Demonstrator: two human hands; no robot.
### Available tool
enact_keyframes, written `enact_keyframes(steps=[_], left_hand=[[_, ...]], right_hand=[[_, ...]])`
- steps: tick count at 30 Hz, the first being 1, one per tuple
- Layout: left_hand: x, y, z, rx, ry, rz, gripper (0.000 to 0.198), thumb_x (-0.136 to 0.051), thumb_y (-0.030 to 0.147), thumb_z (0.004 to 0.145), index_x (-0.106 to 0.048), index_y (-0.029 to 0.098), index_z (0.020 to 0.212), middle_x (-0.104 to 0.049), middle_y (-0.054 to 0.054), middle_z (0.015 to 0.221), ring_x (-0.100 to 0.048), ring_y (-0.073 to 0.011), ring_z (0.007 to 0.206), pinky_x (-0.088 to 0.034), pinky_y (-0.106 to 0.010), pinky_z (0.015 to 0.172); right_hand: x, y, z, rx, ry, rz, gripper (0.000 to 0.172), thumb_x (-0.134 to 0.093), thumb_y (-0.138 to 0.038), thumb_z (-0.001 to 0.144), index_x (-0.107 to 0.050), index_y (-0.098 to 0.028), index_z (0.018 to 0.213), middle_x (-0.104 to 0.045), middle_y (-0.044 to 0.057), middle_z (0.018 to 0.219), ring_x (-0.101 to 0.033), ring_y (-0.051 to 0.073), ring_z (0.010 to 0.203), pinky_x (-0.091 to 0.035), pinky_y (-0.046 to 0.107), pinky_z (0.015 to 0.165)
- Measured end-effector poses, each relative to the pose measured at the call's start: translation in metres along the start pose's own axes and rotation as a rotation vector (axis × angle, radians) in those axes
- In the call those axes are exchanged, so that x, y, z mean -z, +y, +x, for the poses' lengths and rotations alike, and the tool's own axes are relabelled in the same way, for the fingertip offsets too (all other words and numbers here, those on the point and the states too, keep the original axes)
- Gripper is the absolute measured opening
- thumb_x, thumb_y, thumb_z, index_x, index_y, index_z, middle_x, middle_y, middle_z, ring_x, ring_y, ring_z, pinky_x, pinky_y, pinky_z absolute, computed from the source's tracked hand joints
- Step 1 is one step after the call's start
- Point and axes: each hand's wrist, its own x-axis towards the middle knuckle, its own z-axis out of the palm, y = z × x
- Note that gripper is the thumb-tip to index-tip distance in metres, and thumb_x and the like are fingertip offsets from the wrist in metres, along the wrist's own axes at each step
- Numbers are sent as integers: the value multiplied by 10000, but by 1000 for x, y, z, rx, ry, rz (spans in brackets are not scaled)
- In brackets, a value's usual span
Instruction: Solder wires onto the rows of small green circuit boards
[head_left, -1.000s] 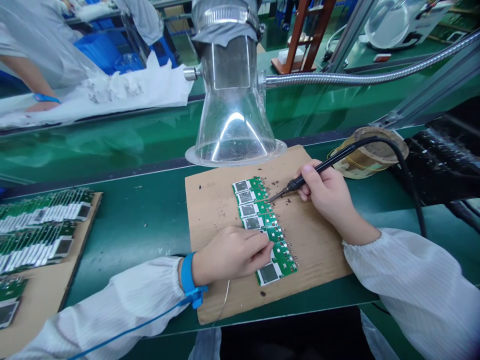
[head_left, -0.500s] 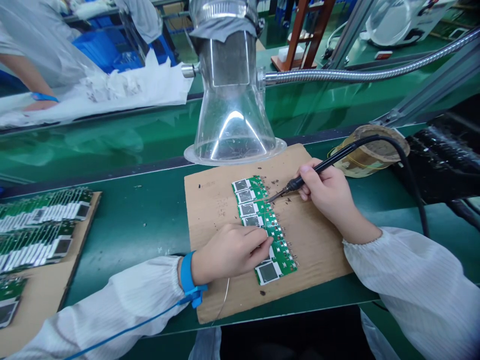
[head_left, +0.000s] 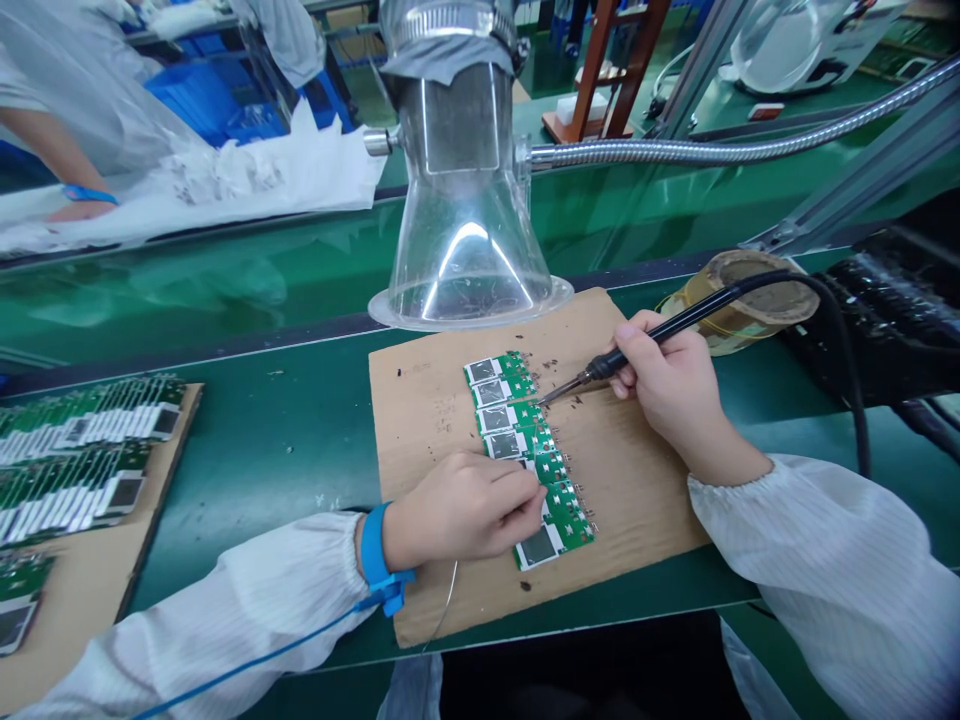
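A row of several small green circuit boards (head_left: 504, 418) with grey screens lies on a cardboard sheet (head_left: 435, 400). My right hand (head_left: 670, 385) grips a black soldering iron (head_left: 652, 335); its tip is at the right edge of a board in the upper half of the row. My left hand (head_left: 476, 505), with a blue wrist strap (head_left: 379, 560), is closed in a pinch on thin solder wire (head_left: 452, 590) above the lower boards and hides part of them. The wire's tail hangs below that hand onto the cardboard.
A clear fume hood (head_left: 469, 250) hangs just behind the cardboard. Stacked circuit boards (head_left: 82, 450) stand on cardboard at the left. A tape-wrapped round container (head_left: 739, 310) sits at the right, beneath the iron's cord. Across the divider is another person's arm (head_left: 56, 150).
My right hand has shifted slightly right with the soldering iron, its tip moving a little right. My left hand has lowered slightly with the wire.
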Motion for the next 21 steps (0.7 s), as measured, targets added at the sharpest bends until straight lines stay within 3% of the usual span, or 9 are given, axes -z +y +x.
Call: enact_keyframes(steps=[14, 21], left_hand=[[-3, -2, -1, 63, -14, 8, 332, -525, 168, 1062, -464, 209, 738, -500, 70, 625, -442, -101, 532, -331, -318, 539], [-4, -2, -2, 70, -5, 34, 368, -488, 216, 1105, -493, 207, 737, -522, 62, 611, -465, -103, 519, -334, -317, 524]], right_hand=[[3, 5, -3, 25, -93, -124, 425, -710, -537, 1020, -561, -231, 765, -514, -50, 548, -482, 103, 453, -347, 275, 466], [6, 4, -3, 41, -120, -170, 374, -656, -370, 1060, -529, -228, 738, -505, -49, 533, -462, 103, 469, -338, 274, 482]])
